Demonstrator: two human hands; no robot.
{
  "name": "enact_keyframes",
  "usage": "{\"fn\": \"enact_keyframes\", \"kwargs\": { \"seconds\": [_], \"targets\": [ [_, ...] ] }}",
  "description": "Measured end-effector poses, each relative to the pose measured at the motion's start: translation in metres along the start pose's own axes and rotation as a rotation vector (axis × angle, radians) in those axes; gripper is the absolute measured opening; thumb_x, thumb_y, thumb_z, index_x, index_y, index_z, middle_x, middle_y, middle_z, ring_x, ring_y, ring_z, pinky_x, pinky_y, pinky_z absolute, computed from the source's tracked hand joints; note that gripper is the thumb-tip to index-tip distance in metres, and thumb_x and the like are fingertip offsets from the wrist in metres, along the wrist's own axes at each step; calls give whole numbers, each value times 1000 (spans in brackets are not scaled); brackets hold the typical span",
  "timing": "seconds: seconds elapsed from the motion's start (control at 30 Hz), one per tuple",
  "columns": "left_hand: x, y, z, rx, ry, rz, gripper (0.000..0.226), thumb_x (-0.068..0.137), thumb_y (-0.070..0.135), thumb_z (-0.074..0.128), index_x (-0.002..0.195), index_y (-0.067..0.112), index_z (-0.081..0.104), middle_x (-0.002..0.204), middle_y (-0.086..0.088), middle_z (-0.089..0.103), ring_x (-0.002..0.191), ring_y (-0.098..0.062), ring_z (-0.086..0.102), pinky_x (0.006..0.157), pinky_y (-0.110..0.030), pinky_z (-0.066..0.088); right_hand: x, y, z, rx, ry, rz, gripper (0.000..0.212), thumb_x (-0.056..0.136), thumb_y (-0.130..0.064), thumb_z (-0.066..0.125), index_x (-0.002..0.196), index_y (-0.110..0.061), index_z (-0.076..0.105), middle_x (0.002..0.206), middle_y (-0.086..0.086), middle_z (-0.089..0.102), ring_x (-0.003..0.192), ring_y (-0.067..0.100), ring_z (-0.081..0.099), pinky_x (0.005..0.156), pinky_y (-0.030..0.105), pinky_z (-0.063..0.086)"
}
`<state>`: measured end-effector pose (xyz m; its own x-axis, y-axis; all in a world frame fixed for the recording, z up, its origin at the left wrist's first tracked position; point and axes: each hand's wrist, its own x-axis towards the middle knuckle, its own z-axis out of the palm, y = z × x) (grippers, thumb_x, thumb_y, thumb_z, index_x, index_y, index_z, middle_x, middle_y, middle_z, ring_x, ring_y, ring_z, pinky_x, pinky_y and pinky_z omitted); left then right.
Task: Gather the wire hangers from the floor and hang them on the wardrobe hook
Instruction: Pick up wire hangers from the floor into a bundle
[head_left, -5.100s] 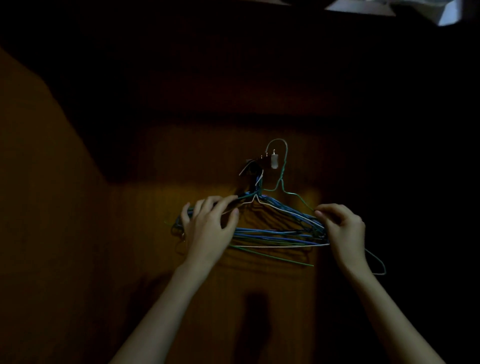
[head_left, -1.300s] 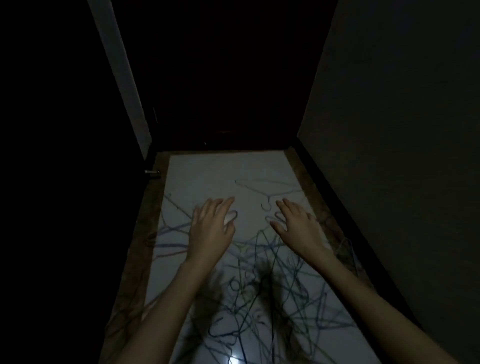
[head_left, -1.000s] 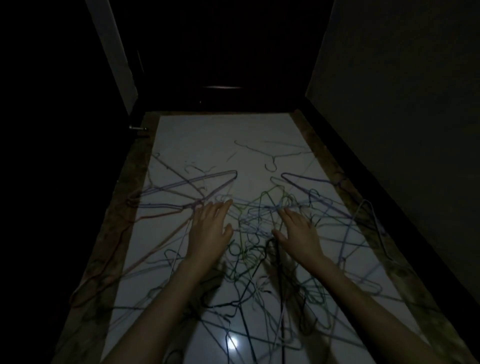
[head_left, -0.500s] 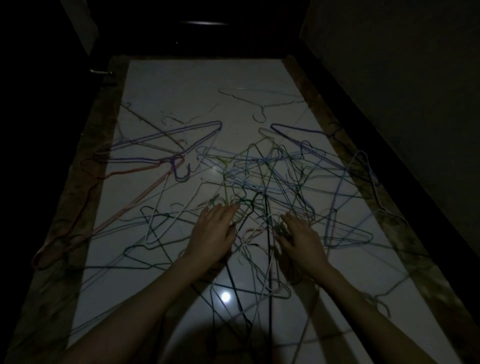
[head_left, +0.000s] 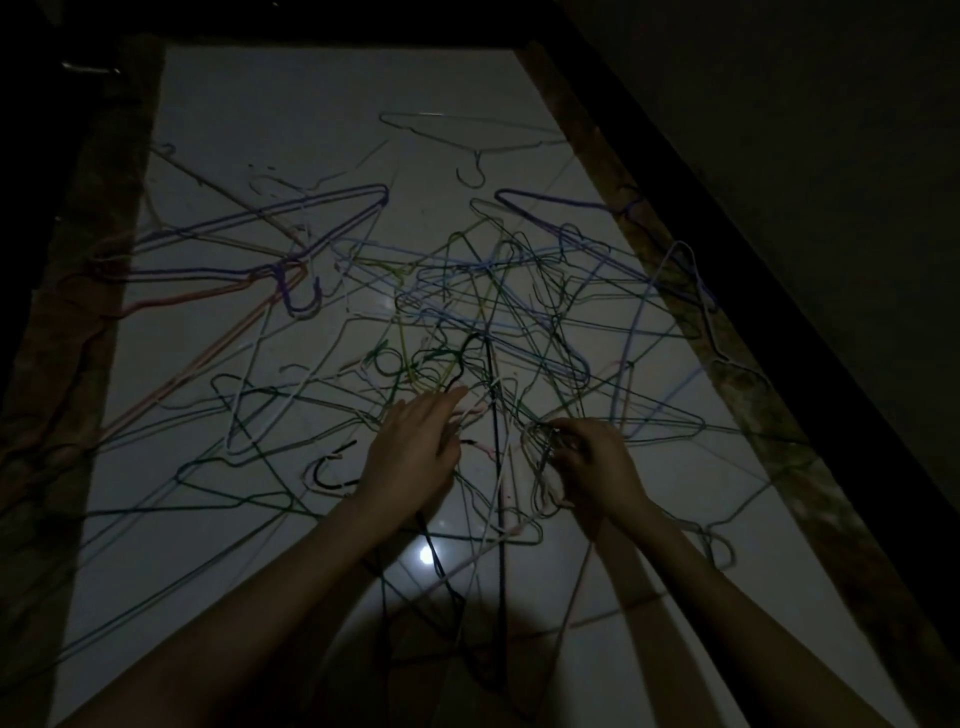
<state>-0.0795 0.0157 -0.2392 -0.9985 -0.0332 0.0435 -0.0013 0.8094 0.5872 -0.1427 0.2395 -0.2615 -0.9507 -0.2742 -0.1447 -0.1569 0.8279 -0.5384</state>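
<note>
A: Under and ahead of both hands, the wire hangers (head_left: 467, 322) lie in a crossed tangle on the pale floor (head_left: 291, 104). The right hand (head_left: 592, 462) curls its fingers around a few thin wires just beneath it. The left hand (head_left: 415, 447) reaches forward with fingers fairly straight, tips touching wires near the middle of the heap; it does not seem to grip anything.

B: How far along would you say this is?

A: Early, judging from the floor. Many hangers lie spread out, and no wardrobe hook is in view, so I cannot tell how many hang there. Lifting and hanging are both left to do.

B: Anything apart from the heap?

A: 1 pale hanger (head_left: 467, 140) lies alone well beyond the hands, and a purple one (head_left: 270, 234) sits ahead to the left. A dark wall (head_left: 779, 156) runs close along the right, with some hangers lying up against its base.

B: What stands in the way?

A: The hooks look interlocked, so pulling 1 probably drags others. The light is dim, which makes single wires hard to pick out.
</note>
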Motion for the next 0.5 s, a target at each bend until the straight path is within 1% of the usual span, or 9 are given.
{"fn": "enact_keyframes", "kwargs": {
  "seconds": [0.07, 0.13, 0.2, 0.23, 0.3, 0.33, 0.4, 0.43, 0.5],
  "targets": [
    [-2, -1, 2, -20, 6, 2, 50, 92, 13, 53, 140, 16, 40, 130, -5, 55, 120, -23, 47, 108, -37, 30, 8, -3, 0, 100, 43, 58, 20, 81, -10, 64, 100, -12, 70, 99, 6, 69, 94, 22, 62, 82, 29, 46],
    [-6, -2, 0, -68, 17, -5, 48, 92, 11, 53, 138, 14, 43, 131, -5, 54, 120, -24, 47, 103, -31, 31, 13, -9, -2, 162, 66, 116, 11, 83, -8, 62, 90, -10, 71, 92, 5, 70, 86, 17, 62, 81, 30, 49],
    [-9, -3, -2, -109, 16, -48, 46, 93, 13, 52, 138, 16, 43, 133, -4, 52, 121, -22, 46, 100, -27, 31, 17, -15, -4, 187, 62, 118, 12, 85, -5, 60, 90, -6, 71, 92, 6, 69, 84, 14, 59, 81, 29, 50],
    [-10, -4, -3, -124, 11, -74, 46, 94, 14, 51, 139, 17, 43, 134, -3, 51, 120, -21, 45, 99, -27, 32, 19, -17, -5, 173, 63, 97, 13, 86, -5, 60, 92, -5, 71, 92, 5, 67, 84, 13, 57, 79, 25, 49],
    [-11, -7, -3, -154, 1, -117, 46, 94, 15, 51, 138, 20, 43, 135, -2, 50, 118, -20, 46, 96, -27, 36, 22, -24, -9, 177, 78, 63, 14, 88, -5, 58, 94, -2, 70, 89, 1, 62, 85, 11, 54, 72, 11, 41],
    [-11, -7, -2, -174, 0, -131, 46, 93, 16, 52, 138, 20, 44, 135, -2, 50, 116, -19, 47, 95, -27, 37, 24, -28, -11, 234, 89, 69, 14, 88, -4, 58, 94, -2, 70, 88, 1, 61, 85, 12, 54, 73, 11, 41],
    [-11, -6, -2, -234, 1, -149, 45, 93, 13, 52, 137, 19, 45, 134, 0, 50, 114, -13, 47, 89, -20, 36, 27, -34, -15, 383, 95, 101, 12, 89, -3, 56, 90, -1, 68, 87, 4, 62, 85, 16, 57, 77, 21, 45],
    [-11, -4, -2, -271, 0, -160, 45, 93, 11, 52, 136, 19, 46, 132, 1, 50, 111, -8, 46, 87, -17, 34, 28, -37, -17, 446, 86, 112, 12, 90, -3, 55, 89, 0, 67, 86, 6, 62, 82, 17, 58, 74, 22, 46],
    [-10, 0, -2, -335, -7, -184, 43, 93, 10, 51, 135, 18, 47, 128, 1, 51, 108, -5, 44, 84, -13, 31, 28, -39, -19, 539, 69, 159, 15, 92, -4, 54, 91, 3, 66, 85, 8, 62, 78, 16, 56, 65, 18, 45]
  ]
}}
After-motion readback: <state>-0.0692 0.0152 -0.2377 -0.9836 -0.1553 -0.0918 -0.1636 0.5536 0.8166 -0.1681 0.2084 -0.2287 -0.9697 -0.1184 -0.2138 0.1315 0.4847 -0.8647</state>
